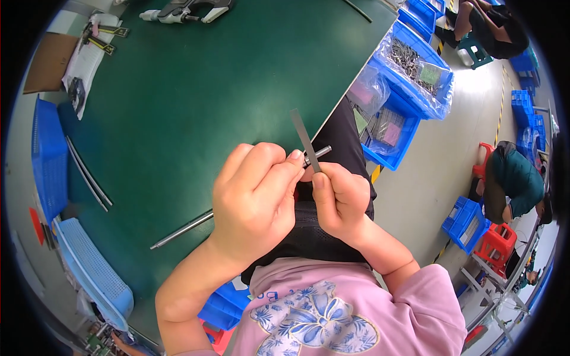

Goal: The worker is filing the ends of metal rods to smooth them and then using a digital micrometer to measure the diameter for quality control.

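Metal, doubly held: clasping a slim rod (181,231) in the left grip (252,193), slanted from lower left to upper right; pinching a flat strip (302,131) by its lower end in the right grip (341,199), nearer the rod's upper tip, crossing just short of it.

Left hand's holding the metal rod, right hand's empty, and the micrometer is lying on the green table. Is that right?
Not quite: the right hand isn't empty. The head view shows it pinching a flat grey strip. The left hand is holding the metal rod, and the micrometer is lying on the green table, as you said.
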{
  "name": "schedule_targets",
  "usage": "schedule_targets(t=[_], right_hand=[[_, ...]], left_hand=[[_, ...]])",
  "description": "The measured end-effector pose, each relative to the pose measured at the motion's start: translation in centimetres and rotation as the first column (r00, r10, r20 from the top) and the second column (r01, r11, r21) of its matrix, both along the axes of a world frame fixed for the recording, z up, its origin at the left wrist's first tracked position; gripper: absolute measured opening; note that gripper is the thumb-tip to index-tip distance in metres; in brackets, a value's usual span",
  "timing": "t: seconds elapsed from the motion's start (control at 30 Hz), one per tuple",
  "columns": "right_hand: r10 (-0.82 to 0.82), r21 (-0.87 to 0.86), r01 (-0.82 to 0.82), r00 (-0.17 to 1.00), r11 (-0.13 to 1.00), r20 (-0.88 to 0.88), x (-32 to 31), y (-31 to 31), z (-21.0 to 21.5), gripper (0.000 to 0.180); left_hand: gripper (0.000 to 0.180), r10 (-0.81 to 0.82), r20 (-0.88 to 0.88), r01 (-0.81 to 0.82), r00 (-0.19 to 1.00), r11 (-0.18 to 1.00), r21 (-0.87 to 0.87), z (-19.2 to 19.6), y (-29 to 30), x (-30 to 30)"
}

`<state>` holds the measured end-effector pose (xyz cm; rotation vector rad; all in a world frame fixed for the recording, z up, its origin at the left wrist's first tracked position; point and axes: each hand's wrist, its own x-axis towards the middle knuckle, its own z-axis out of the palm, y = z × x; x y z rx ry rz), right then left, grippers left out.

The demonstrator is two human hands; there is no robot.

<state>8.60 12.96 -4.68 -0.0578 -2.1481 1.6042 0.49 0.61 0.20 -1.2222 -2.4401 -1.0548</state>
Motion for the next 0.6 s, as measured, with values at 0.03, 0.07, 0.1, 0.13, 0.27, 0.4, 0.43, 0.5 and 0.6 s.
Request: schedule_targets(t=[0.03,0.07,0.1,0.13,0.27,0.4,0.43,0.5,0.6], right_hand=[[0.017,-0.018,-0.016,0.999,1.000,0.043,0.4,0.0,0.1,0.008],[0.004,-0.037,-0.002,0.999,0.999,0.035,1.1,-0.1,-0.8,0.008],[-0.009,-0.053,0.011,0.999,0.999,0.033,1.8,-0.3,-1.3,0.007],[-0.008,-0.068,0.010,1.000,0.998,0.023,1.9,-0.1,-1.6,0.007],[0.016,-0.034,-0.015,1.000,0.999,0.013,-0.1,1.2,1.4,0.009],[-0.007,-0.163,0.018,0.998,0.987,0.070,2.7,2.6,1.3,0.015],[-0.010,-0.157,0.021,0.997,0.987,0.070,2.6,2.5,1.5,0.015],[0.089,-0.157,-0.061,0.979,0.986,0.182,2.4,2.0,1.6,0.015],[0.083,-0.117,-0.060,0.976,0.991,0.200,2.8,1.5,1.5,0.016]], left_hand=[[0.018,-0.003,0.004,0.003,1.000,1.000,0.000,0.0,-0.1,0.3],[0.018,-0.006,0.030,0.006,1.000,1.000,0.005,0.0,-0.1,0.3],[0.017,-0.009,0.062,0.009,0.998,1.000,0.013,-0.1,0.1,0.4],[0.017,-0.007,0.058,0.006,0.998,1.000,0.017,-0.1,0.3,0.1],[0.017,-0.010,0.032,0.009,0.999,1.000,0.008,0.0,0.0,0.4],[0.017,0.001,0.036,-0.002,0.999,1.000,0.014,-0.1,0.1,0.3],[0.017,0.006,0.029,-0.007,1.000,1.000,0.018,-0.1,0.1,0.3],[0.018,0.004,0.038,-0.005,0.999,1.000,0.021,-0.1,0.1,0.4],[0.019,0.002,0.040,-0.004,0.999,1.000,0.028,-0.1,0.1,0.4]])
